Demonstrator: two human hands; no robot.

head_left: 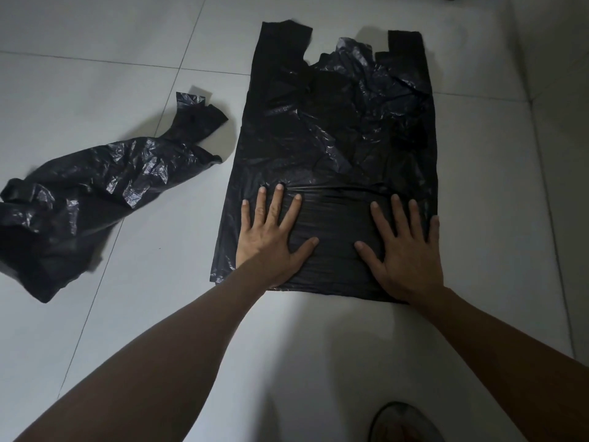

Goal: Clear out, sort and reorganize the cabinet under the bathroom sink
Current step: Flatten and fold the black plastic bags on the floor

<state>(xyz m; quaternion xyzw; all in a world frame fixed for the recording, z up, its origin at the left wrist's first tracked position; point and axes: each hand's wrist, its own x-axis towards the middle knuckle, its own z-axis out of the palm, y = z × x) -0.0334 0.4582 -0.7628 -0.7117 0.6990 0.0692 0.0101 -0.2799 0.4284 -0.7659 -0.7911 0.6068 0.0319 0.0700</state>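
Now I flatten a black bag on the floor.

Both my hands press down with fingers spread wide, left hand (271,237) and right hand (404,247), on the near end of the flat bag (334,138), so I think it gets smooth for folding. Farther left, apart, lies a crumpled bag (95,193) on the tiles (95,59).

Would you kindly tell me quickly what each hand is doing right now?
Left hand: open, fingers spread, pressing flat on the flattened black bag.
Right hand: open, fingers spread, pressing flat on the same bag.
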